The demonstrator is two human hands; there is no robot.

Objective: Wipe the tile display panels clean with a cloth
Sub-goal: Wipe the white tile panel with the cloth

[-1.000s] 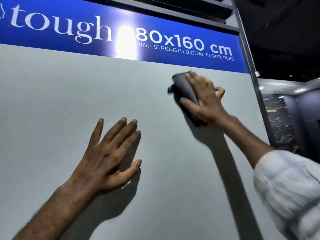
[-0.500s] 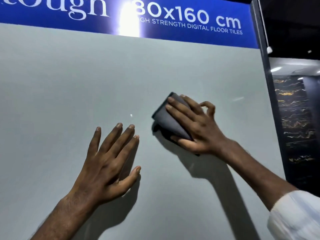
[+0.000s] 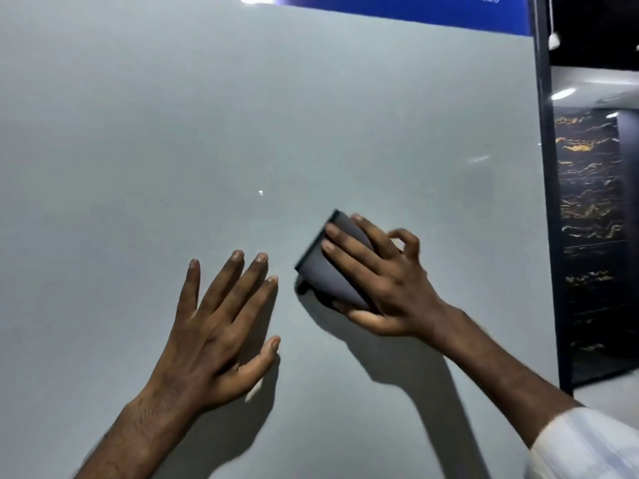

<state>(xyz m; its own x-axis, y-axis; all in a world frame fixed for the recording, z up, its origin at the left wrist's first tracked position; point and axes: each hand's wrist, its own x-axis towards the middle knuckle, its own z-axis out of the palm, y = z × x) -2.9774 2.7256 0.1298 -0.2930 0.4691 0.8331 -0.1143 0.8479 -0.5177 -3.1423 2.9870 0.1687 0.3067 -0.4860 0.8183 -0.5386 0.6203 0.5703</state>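
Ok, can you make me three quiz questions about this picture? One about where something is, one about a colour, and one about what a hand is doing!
1. Where is the cloth?
A. on the floor
B. under the right hand, on the grey panel
C. under the left hand

2. What colour is the strip above the panel?
A. blue
B. red
C. yellow

3. What is the left hand doing?
A. making a fist
B. holding a bottle
C. resting flat, fingers spread

Answers: 1 B, its fingers press it to the panel; 2 A, the top edge shows blue; 3 C, the palm lies on the panel.
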